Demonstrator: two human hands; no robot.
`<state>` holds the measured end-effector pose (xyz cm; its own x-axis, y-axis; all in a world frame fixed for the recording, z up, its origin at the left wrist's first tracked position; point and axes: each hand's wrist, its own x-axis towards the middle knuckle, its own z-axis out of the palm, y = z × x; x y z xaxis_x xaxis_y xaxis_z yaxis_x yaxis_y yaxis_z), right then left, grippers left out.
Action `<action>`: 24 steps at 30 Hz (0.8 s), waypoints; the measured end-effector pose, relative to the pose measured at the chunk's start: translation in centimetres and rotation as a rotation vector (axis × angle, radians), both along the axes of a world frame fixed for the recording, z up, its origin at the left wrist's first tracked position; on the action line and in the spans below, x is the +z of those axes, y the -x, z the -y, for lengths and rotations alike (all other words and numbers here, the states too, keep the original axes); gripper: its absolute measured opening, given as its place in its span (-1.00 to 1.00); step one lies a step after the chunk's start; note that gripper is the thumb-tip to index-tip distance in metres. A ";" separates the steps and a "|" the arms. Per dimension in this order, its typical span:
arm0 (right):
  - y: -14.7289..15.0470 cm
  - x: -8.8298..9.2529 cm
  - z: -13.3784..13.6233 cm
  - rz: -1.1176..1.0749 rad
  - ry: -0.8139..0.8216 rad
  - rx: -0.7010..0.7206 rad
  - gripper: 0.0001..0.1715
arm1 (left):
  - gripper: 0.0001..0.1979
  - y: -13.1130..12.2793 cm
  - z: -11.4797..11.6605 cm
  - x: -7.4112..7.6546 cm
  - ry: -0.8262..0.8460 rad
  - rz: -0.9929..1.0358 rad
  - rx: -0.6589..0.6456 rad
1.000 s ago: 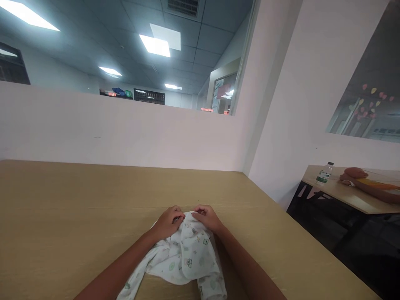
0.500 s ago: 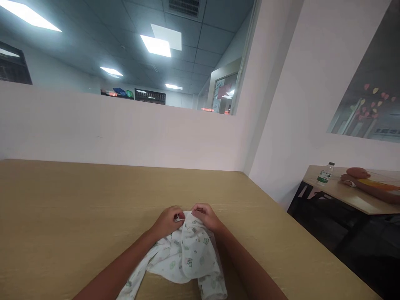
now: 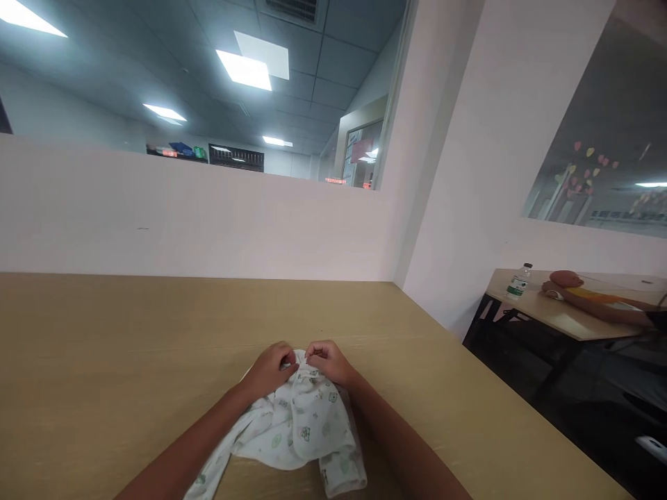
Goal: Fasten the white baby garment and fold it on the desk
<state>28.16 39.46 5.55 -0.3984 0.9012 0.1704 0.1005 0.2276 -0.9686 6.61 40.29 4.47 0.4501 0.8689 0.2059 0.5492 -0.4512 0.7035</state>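
A small white baby shirt with green and grey animal prints lies on the wooden table, its long sleeves spread toward me on both sides. At the shirt's far edge, my left hand pinches the cloth from the left. My right hand grips the same edge from the right, fingers curled. The two hands are close together, with a narrow bit of fabric between them. What exactly sits under the fingertips is too small to make out.
A low white wall runs along the table's far edge, with a glass window above it. To the right, a second table bears a plastic bottle and a doll; another person's arm reaches toward the doll.
The view has turned slightly right, so everything sits further left. My hands have drawn a little closer together at the shirt's far edge and still hold it.
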 end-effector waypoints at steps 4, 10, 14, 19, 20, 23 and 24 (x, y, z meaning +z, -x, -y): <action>0.0 -0.5 0.0 0.008 0.001 0.002 -0.84 | -0.86 -0.2 -0.2 -0.4 0.013 -0.010 -0.003; 0.3 -0.6 0.1 0.014 0.018 -0.038 -0.76 | -0.73 -0.2 -0.1 0.4 0.084 0.018 -0.028; 0.5 -1.0 -0.2 -0.006 0.035 -0.061 -0.66 | -0.67 -0.1 0.1 0.9 0.118 0.081 -0.073; 0.7 -1.9 -0.6 -0.020 0.037 -0.079 -0.61 | -0.63 0.0 0.2 0.9 0.104 0.165 -0.100; 0.8 -1.9 -0.6 -0.025 0.041 -0.081 -0.60 | -0.63 0.0 0.2 0.8 0.095 0.179 -0.098; 0.7 -1.4 -0.2 -0.053 0.098 -0.070 -0.54 | -0.66 0.1 0.1 0.9 0.073 0.205 -0.086; 0.6 -0.9 0.0 -0.066 0.129 -0.048 -0.53 | -0.68 0.1 0.1 0.9 0.070 0.209 -0.080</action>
<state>27.52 39.50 4.62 -0.3458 0.9352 0.0762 0.0438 0.0972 -0.9943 6.46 40.18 5.40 0.4723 0.8474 0.2427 0.3523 -0.4339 0.8292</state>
